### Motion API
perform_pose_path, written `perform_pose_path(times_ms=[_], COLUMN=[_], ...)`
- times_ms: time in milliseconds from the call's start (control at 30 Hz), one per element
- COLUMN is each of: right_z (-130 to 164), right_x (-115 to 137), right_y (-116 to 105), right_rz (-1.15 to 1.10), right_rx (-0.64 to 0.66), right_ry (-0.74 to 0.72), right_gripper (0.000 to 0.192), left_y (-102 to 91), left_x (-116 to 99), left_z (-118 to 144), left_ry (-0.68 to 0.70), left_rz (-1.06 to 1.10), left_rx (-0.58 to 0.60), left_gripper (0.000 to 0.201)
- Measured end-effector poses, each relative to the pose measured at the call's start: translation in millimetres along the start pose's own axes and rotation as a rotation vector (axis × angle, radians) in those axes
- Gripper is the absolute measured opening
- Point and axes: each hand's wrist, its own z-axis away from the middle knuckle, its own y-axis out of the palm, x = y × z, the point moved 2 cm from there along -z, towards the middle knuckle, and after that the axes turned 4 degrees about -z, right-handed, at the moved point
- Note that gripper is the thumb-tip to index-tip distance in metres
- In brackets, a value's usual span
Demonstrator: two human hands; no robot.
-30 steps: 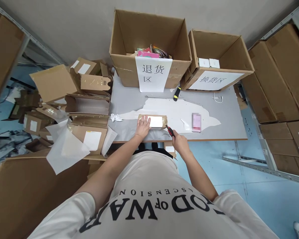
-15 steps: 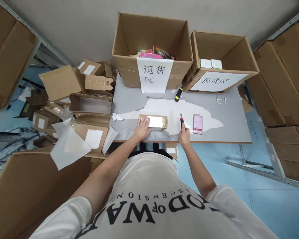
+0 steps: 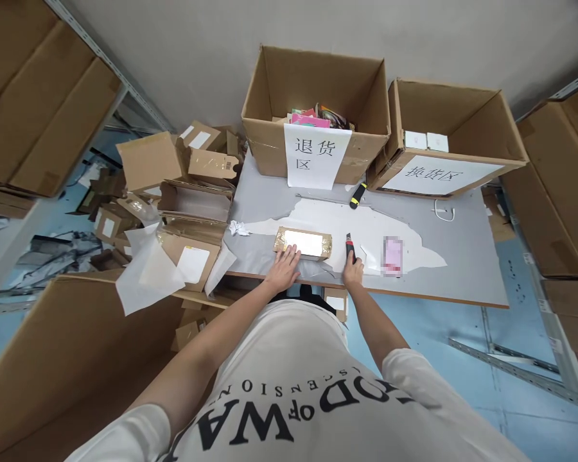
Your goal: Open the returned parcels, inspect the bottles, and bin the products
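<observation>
Box (image 3: 303, 243), brown and taped at both ends, white label up, lies near the front edge of the grey table (image 3: 268, 191). Your left hand (image 3: 283, 269) is spread, fingers resting at the box's near side. Your right hand (image 3: 353, 272), apart from the left, is closed round a red-and-black cutter (image 3: 350, 248), tip pointing away from you, just right of the box. Right of the cutter: a pink item (image 3: 392, 255), blurred out. Beyond it, a yellow-and-black tool (image 3: 358, 196) near two open cartons, the larger (image 3: 266, 149) and the smaller (image 3: 457, 109), each with a lettered white sheet in front. Crumpled paper (image 3: 239, 228) sits left of the box.
</observation>
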Motion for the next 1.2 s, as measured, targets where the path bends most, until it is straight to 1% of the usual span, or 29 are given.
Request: perform_pose_path(times_ms=[167,333,433,467,533,600,633,667,700,733,800,833,867,933,1033,1100,1200], right_z=[0.2,-3.5,-7.1,-7.9,-8.6,-7.5,-6.3,-4.5,-2.2,0.6,7.3,10.5,13.0,15.9,17.9,19.6,21.7], right_x=[0.2,-0.6,-0.6,0.2,4.3,14.0,21.6,31.2,43.0,56.3,85.0,99.0,112.1,134.7,158.6,167.6,171.9], right_y=[-2.1,-9.2,-17.7,-22.8,-38.4,-61.0,-74.1,-87.6,-100.5,-112.3,-130.4,-136.7,-141.6,-147.6,-152.7,-156.3,-162.0], right_rz=[0.059,0.044,-0.049,-0.106,-0.240,-0.366,-0.410,-0.438,-0.446,-0.431,-0.334,-0.265,-0.190,-0.025,0.196,0.291,0.369], right_rx=[-0.011,0.067,0.102,0.090,0.016,-0.098,-0.143,-0.166,-0.156,-0.111,0.055,0.138,0.198,0.258,0.281,0.293,0.317], right_ry=[-0.033,-0.032,-0.029,-0.034,-0.069,-0.168,-0.251,-0.358,-0.491,-0.641,-0.933,-1.048,-1.125,-1.186,-1.169,-1.154,-1.136], right_gripper=[0.064,0.066,0.068,0.068,0.066,0.063,0.062,0.062,0.062,0.061,0.058,0.056,0.054,0.052,0.054,0.057,0.060], left_y=[-0.4,0.9,1.2,1.2,1.2,1.3,1.4,1.6,1.9,2.3,3.0,3.4,3.7,4.1,4.4,4.6,5.4], left_x=[-0.7,-3.0,-4.4,-4.8,-5.2,-5.4,-5.3,-5.1,-4.8,-4.4,-3.4,-2.8,-2.3,-1.6,-1.3,-1.5,-2.2], left_z=[-1.1,-1.6,-1.5,-1.3,-0.6,0.1,0.4,0.5,0.5,0.4,-0.1,-0.5,-1.0,-1.7,-2.3,-2.5,-2.5], left_ry=[-0.019,-0.047,-0.057,-0.062,-0.073,-0.087,-0.092,-0.097,-0.100,-0.103,-0.104,-0.103,-0.102,-0.097,-0.098,-0.103,-0.112], left_rz=[0.001,0.006,0.008,0.010,0.014,0.019,0.021,0.022,0.022,0.022,0.019,0.018,0.017,0.018,0.025,0.034,0.052], left_rx=[0.005,-0.003,-0.005,-0.007,-0.014,-0.021,-0.024,-0.026,-0.028,-0.031,-0.036,-0.038,-0.038,-0.035,-0.025,-0.023,-0.025], left_gripper=[0.066,0.066,0.066,0.066,0.065,0.065,0.065,0.066,0.066,0.066,0.065,0.065,0.065,0.065,0.066,0.066,0.068])
